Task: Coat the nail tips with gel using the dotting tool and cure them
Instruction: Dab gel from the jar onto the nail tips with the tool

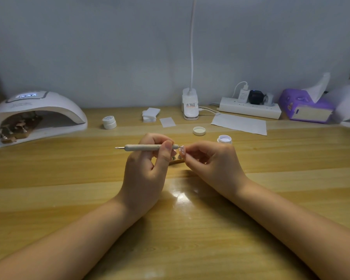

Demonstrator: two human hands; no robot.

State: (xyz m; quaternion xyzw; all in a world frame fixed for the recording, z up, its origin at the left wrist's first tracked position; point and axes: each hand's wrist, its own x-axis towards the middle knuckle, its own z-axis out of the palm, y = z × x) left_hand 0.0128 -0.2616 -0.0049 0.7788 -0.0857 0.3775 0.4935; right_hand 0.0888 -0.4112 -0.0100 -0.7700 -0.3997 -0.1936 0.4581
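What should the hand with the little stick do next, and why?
Probably dab the dotting tool gently across the nail tip. The left hand grips the tool with its right end right at the tip, which the right hand pinches steady. The gel jar stands open behind for more gel, and the lit curing lamp waits at the left.

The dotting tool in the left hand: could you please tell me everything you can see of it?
The dotting tool is a slim, pale beige, matte-looking stick with a thin metal tip at each end. It lies about level above the wooden table, running left to right. The left hand grips it near its right end, fingers and thumb curled round the handle. Its right tip meets the small pale nail tip that the right hand pinches. The left tip points free.
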